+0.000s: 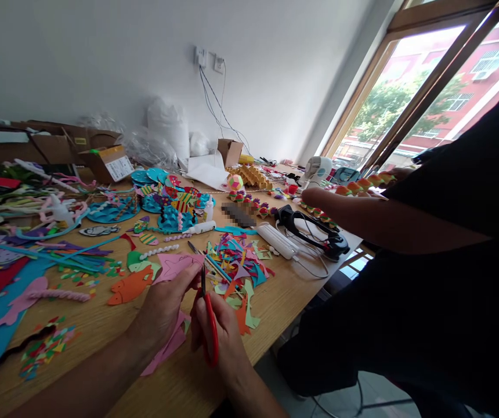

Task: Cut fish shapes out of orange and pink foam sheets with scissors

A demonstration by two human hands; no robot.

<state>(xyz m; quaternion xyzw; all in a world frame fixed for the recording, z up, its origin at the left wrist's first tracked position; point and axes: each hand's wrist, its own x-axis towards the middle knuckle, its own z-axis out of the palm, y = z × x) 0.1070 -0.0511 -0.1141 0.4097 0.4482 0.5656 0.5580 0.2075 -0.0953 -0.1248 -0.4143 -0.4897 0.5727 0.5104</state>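
My left hand (162,305) pinches a piece of pink paper (174,264) that has a fish-like outline drawn on it. In my right hand (226,325) are red-handled scissors (212,334), with their dark blades up at the paper's right edge. Another pink paper piece (162,354) lies below my left wrist. Just left of the hands is an orange paper fish (131,285), near a green paper shape (138,261) with a white twisted strip. Colourful paper scraps (238,255) are heaped beyond the scissors.
A pink paper fish (23,302) and tiny confetti bits (49,348) lie at left. White glue bottles (201,227), blue decorated crafts (175,212), a white power strip (277,241) and a black strap device (314,232) sit further back. A person in dark clothes (427,290) stands at right, one arm reaching over the table.
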